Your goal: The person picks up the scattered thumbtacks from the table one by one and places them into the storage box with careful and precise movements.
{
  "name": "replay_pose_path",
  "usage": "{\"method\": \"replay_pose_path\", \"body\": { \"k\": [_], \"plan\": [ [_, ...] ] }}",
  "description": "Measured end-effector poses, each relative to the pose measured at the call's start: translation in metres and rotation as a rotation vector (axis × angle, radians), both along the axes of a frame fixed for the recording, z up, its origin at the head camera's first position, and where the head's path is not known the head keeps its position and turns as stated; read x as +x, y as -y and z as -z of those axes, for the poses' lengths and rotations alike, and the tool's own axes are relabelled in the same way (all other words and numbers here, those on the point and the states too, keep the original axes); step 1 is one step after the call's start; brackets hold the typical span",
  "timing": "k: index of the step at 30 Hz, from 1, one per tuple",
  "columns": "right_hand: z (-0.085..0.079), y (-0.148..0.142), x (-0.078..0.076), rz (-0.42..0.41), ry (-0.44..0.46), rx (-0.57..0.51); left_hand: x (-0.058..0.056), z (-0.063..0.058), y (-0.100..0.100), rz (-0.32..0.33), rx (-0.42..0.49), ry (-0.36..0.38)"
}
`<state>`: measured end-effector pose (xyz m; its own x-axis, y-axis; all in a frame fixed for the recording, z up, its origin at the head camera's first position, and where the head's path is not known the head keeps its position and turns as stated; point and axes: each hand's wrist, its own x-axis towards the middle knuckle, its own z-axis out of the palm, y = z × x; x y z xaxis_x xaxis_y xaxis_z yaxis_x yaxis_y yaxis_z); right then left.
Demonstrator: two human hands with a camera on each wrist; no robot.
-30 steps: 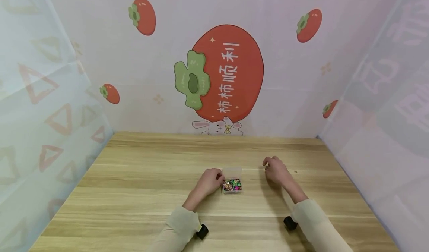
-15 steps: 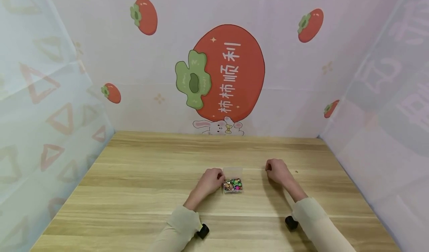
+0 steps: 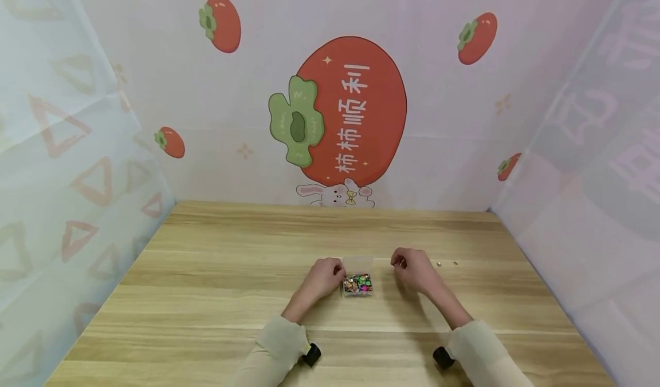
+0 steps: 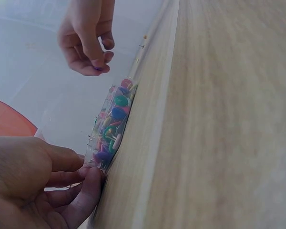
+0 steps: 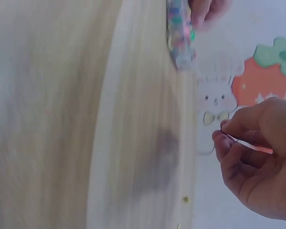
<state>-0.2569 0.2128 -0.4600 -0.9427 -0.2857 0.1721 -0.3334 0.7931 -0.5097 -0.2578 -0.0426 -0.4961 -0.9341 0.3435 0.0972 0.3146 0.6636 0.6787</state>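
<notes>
A small clear plastic box (image 3: 358, 285) of colourful thumbtacks (image 4: 118, 113) stands on the table with its transparent lid (image 3: 358, 264) raised. My left hand (image 3: 323, 278) pinches the box's left side between thumb and fingers. My right hand (image 3: 412, 268) hovers right of the box, above the table, its fingers loosely bent. I see no tack between its fingertips in the right wrist view. Two small tacks lie apart to the right of that hand: a nearer one (image 3: 439, 264) and a farther one (image 3: 455, 263). The right wrist view shows a gold-coloured tack (image 5: 186, 199).
The wood-grain table (image 3: 232, 295) runs back to a white printed cloth wall (image 3: 433, 164). Cloth side walls rise at left and right. Black wrist cameras (image 3: 311, 355) hang beneath both forearms.
My right hand has moved left toward the box. A second tack now shows on the table where that hand was. The left hand and box stay in place.
</notes>
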Motion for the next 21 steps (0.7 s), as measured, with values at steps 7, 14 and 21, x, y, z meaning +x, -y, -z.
{"method": "replay_pose_path", "body": {
  "k": [7,14,21],
  "plan": [
    [0.001,0.021,0.013,-0.096,-0.032,-0.026,-0.001,0.0,0.0,0.001,-0.003,0.001],
    [0.007,0.045,0.019,-0.096,-0.042,-0.037,-0.002,0.002,0.0,-0.007,-0.019,-0.006],
    [0.01,0.058,0.017,-0.085,-0.051,-0.003,-0.002,0.001,-0.001,-0.014,-0.018,0.016]
  ]
}}
